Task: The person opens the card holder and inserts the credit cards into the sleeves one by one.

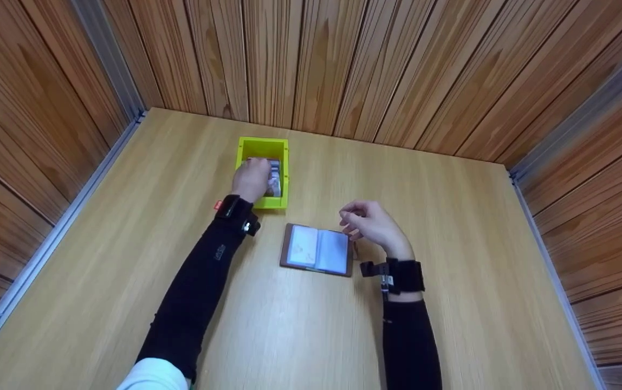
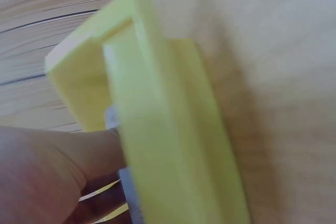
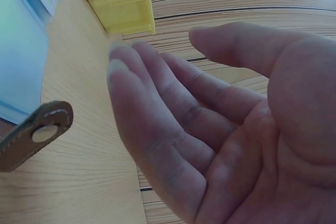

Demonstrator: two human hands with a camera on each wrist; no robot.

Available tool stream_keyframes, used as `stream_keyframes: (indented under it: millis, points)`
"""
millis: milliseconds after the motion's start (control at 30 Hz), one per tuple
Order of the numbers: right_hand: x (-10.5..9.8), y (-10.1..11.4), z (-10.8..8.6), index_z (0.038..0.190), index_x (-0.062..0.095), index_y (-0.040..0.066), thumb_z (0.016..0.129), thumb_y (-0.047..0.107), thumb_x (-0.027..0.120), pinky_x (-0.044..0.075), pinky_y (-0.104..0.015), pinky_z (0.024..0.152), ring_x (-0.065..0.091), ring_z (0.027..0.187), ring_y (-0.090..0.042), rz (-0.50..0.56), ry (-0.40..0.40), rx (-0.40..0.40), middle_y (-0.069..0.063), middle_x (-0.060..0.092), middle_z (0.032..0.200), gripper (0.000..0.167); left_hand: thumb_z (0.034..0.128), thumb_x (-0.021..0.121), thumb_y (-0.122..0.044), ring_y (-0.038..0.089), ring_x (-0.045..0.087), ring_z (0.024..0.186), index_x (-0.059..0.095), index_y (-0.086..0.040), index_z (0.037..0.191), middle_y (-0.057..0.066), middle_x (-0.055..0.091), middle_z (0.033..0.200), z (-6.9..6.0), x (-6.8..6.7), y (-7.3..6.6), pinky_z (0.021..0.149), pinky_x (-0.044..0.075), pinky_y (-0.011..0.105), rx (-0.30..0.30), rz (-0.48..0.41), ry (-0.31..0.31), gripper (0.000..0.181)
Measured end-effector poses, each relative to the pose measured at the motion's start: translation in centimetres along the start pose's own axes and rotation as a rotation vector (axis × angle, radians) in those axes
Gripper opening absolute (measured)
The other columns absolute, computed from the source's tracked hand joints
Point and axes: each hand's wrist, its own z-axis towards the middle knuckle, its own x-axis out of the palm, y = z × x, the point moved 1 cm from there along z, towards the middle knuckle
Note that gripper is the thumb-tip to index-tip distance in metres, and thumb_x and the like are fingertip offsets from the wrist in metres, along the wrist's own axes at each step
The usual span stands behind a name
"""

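My left hand (image 1: 251,179) reaches down into a yellow-green plastic bin (image 1: 271,203). A stack of cards (image 1: 274,181) shows inside beside the hand. Its fingertips are hidden by the bin wall, so I cannot tell whether they grip a card. Closer to me lies a brown card holder (image 1: 286,247), spread open with clear sleeves; a pale card shows in the left one. Just over its right edge hovers my right hand (image 1: 373,223), fingers loosely bent and holding nothing. In the right wrist view, the holder's strap (image 3: 44,129) with a metal snap sticks up beside that hand.
The light wooden table (image 1: 267,325) carries the bin and the holder. Wood-panelled walls (image 1: 322,65) stand at the back and both sides, with metal rails (image 1: 45,254) along the table's side edges.
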Motion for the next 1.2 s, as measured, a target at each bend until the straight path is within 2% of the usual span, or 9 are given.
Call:
stream_keyframes:
  millis: [200, 400, 533, 700, 867, 967, 1067, 1133, 1200]
  points:
    - [0.2, 0.0, 0.1, 0.136, 0.066, -0.002, 0.112, 0.019, 0.055, 0.067, -0.036, 0.083, 0.077, 0.106, -0.036, -0.004, -0.001, 0.001, -0.023, 0.074, 0.123, 0.034, 0.103, 0.068, 0.001, 0.027, 0.072, 0.098, 0.079, -0.001, 0.105, 0.015, 0.079, 0.108, -0.6, -1.2, 0.6, 0.095, 0.063, 0.047, -0.004, -0.156, 0.039, 0.011]
    - [0.0, -0.1, 0.0, 0.136, 0.066, -0.003, 0.111, 0.018, 0.056, 0.067, -0.035, 0.082, 0.077, 0.105, -0.036, 0.0, -0.001, 0.0, -0.024, 0.074, 0.124, 0.034, 0.1044, 0.071, -0.007, 0.028, 0.073, 0.103, 0.081, -0.004, 0.107, 0.014, 0.08, 0.113, -1.2, -2.1, 0.7, 0.098, 0.062, 0.047, 0.003, -0.21, -0.008, 0.011]
    - [0.0, -0.1, -0.1, 0.136, 0.066, -0.003, 0.111, 0.02, 0.058, 0.067, -0.036, 0.083, 0.077, 0.105, -0.035, 0.001, 0.0, -0.008, -0.026, 0.073, 0.125, 0.035, 0.106, 0.071, -0.011, 0.03, 0.071, 0.109, 0.078, -0.003, 0.114, 0.015, 0.079, 0.119, -2.1, -3.1, 0.7, 0.103, 0.059, 0.047, -0.048, -0.329, -0.111, 0.014]
    - [0.0, 0.1, -0.2, 0.136, 0.065, -0.004, 0.111, 0.022, 0.059, 0.068, -0.039, 0.087, 0.077, 0.105, -0.037, 0.009, -0.006, -0.015, -0.027, 0.073, 0.124, 0.036, 0.105, 0.073, -0.015, 0.03, 0.072, 0.109, 0.078, -0.005, 0.117, 0.015, 0.079, 0.117, -4.0, -4.8, 0.6, 0.101, 0.058, 0.044, -0.124, -0.523, -0.268, 0.017]
    - [0.1, 0.4, -0.2, 0.136, 0.065, -0.004, 0.111, 0.022, 0.058, 0.068, -0.041, 0.089, 0.076, 0.109, -0.044, 0.012, -0.002, -0.023, -0.026, 0.074, 0.123, 0.036, 0.103, 0.076, -0.014, 0.029, 0.076, 0.11, 0.079, -0.004, 0.118, 0.016, 0.082, 0.117, -6.4, -4.9, 0.3, 0.101, 0.061, 0.044, -0.139, -0.709, -0.367, 0.018]
    - [0.2, 0.2, -0.1, 0.136, 0.065, -0.005, 0.112, 0.022, 0.058, 0.067, -0.045, 0.093, 0.076, 0.11, -0.044, 0.009, 0.001, -0.024, -0.025, 0.074, 0.123, 0.037, 0.1016, 0.077, -0.011, 0.028, 0.077, 0.111, 0.079, -0.004, 0.119, 0.016, 0.081, 0.119, -7.6, -4.7, -0.2, 0.102, 0.061, 0.041, -0.16, -0.812, -0.361, 0.019]
    - [0.3, 0.3, -0.1, 0.136, 0.065, -0.005, 0.112, 0.021, 0.059, 0.067, -0.047, 0.095, 0.077, 0.109, -0.042, 0.006, -0.003, -0.026, -0.025, 0.074, 0.123, 0.036, 0.0997, 0.078, -0.006, 0.028, 0.077, 0.11, 0.078, -0.001, 0.121, 0.019, 0.08, 0.121, -8.3, -4.3, -1.1, 0.099, 0.063, 0.036, -0.147, -0.901, -0.309, 0.021]
    - [0.3, 0.4, -0.2, 0.136, 0.066, -0.004, 0.111, 0.019, 0.06, 0.067, -0.048, 0.095, 0.078, 0.108, -0.04, 0.001, -0.008, -0.025, -0.024, 0.074, 0.122, 0.035, 0.0988, 0.078, -0.005, 0.026, 0.077, 0.108, 0.077, -0.001, 0.122, 0.019, 0.079, 0.12, -8.6, -3.8, -1.9, 0.095, 0.063, 0.031, -0.131, -0.959, -0.244, 0.023]
    - [0.5, 0.6, -0.4, 0.133, 0.068, -0.003, 0.109, 0.017, 0.061, 0.067, -0.05, 0.094, 0.078, 0.106, -0.04, 0.003, -0.01, -0.021, -0.024, 0.074, 0.121, 0.032, 0.099, 0.078, -0.005, 0.023, 0.075, 0.106, 0.076, -0.003, 0.125, 0.018, 0.078, 0.121, -8.7, -3.0, -2.7, 0.092, 0.064, 0.028, -0.12, -1.015, -0.143, 0.026]
